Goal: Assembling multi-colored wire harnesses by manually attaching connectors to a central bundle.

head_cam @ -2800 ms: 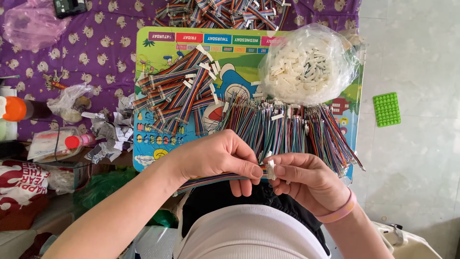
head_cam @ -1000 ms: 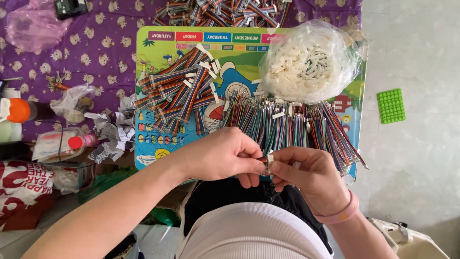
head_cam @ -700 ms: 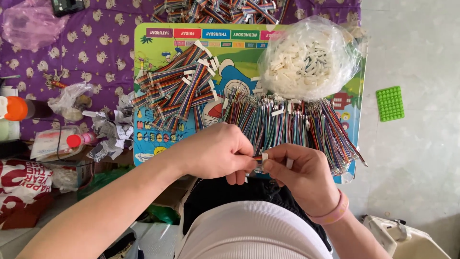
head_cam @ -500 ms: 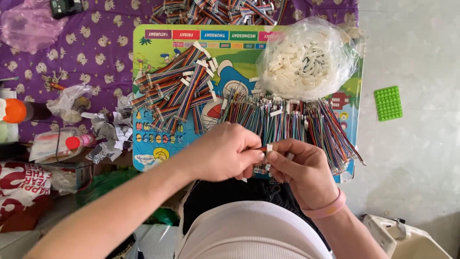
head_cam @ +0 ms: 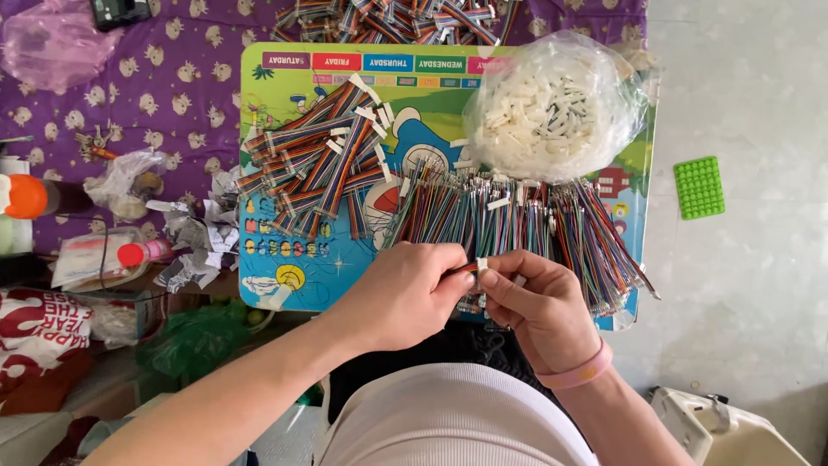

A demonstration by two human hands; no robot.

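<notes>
My left hand [head_cam: 405,293] pinches the end of a multicoloured ribbon cable [head_cam: 461,268] just over the near edge of a colourful cartoon board [head_cam: 285,155]. My right hand [head_cam: 535,302] meets it fingertip to fingertip and holds a small white plastic connector [head_cam: 482,264] at the cable's end. Directly beyond the hands lies a row of loose coloured wire bundles [head_cam: 517,220]. A pile of ribbon cables with white connectors fitted [head_cam: 315,164] sits on the board's left half. A clear bag of white connectors [head_cam: 552,108] rests at the board's far right.
More coloured cables [head_cam: 388,19] lie beyond the board on a purple patterned cloth [head_cam: 155,78]. Crumpled paper scraps [head_cam: 194,237], plastic bags and an orange-capped bottle [head_cam: 30,197] crowd the left. A green studded block [head_cam: 698,186] lies on the grey floor to the right.
Both hands stay together at the board's near edge. The fingers have shifted slightly around the cable end and connector, and the view has drifted a little.
</notes>
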